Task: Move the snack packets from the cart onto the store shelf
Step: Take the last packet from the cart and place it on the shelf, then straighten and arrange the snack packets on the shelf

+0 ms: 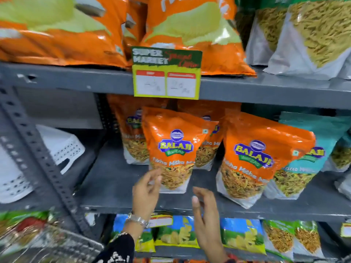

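Left hand (147, 188): raised at the front of the middle shelf (114, 183), fingers loosely spread; fingertips sit at the lower left corner of the front orange packet (171, 149). Blur hides whether they touch it; no closed grasp visible.
Right hand (205, 215): open, fingers slightly curled, holding nothing; just below and right of the same packet, apart from it.
Wrist: metal watch (137, 220) on the left wrist, dark patterned sleeve (117, 249) below it.
Front orange packet: upright on the middle shelf, near its front edge, in front of further orange packets behind it.
Neighbouring stock: second orange packet (252, 162) upright to the right, overlapping a teal packet (307, 149) beside it.
Upper shelf: large orange bags (190, 35); a green-yellow price tag (166, 73) hangs on the shelf edge.
Lower shelf: blue-green packets (239, 236).
Cart (47, 243): wire frame at lower left, blurred; contents unclear.
Left bay: white perforated baskets (62, 147).
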The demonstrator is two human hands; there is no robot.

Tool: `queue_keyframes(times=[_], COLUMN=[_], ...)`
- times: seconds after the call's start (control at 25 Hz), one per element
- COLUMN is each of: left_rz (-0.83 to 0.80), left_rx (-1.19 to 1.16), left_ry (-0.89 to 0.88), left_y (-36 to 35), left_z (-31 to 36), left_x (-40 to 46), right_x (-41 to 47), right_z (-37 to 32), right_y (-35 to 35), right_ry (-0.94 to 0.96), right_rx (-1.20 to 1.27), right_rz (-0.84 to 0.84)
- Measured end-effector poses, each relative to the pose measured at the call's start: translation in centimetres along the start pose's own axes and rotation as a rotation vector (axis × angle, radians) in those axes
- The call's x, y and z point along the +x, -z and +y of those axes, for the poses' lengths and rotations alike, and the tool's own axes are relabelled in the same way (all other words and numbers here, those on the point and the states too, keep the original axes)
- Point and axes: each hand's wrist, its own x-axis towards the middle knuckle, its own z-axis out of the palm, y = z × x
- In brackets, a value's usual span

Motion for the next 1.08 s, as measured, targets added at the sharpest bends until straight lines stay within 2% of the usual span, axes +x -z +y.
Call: queue_keyframes(times=[0.12,0.28,0.36,0.44,0.52,0.68,0.8,0.88,1.08], left_rz=[0.242,0.243,0.236,0.208,0.151,0.06,0.006,0.016,0.047], left_rx=[-0.015,-0.102,-0.164,-0.209,-0.206,-0.274,-0.242,-0.228,-0.189], left_ry=[0.073,0.236,0.305,0.344,0.322,0.233,0.217,0.233,0.275], left_y=[5.3,8.3,8.5,8.1,7.5,6.6,6.6,6.8,9.0], left_z=[-1.2,-3.2,-3.9,-4.5,-5.0,-6.4,-7.6,-7.9,-9.5], left_x=[3.1,8.5,11.2,13.3,14.9,17.1,17.5,17.8,19.5], right_x=[1.2,4.8,7.6,10.2,12.2,14.8,15.8,15.8,15.6], right_z=[-3.2,-5.5,-5.2,-4.3,-3.7,-2.5,-0.9,-0.1,0.8], right_y=[-6.0,-14.2,-17.3,-19.4,-20.3,-20.8,-22.2,-22.8,-23.3], right_ry=[0.032,-0.029,-0.059,-0.046,-0.082,-0.193,-0.24,-0.259,-0.19], right_rx=[0.074,0.155,0.091,0.039,0.022,-0.008,0.005,0.014,0.094], right_rz=[-0.231,-0.394,-0.35,-0.179,-0.044,0.007,0.195,0.198,0.06])
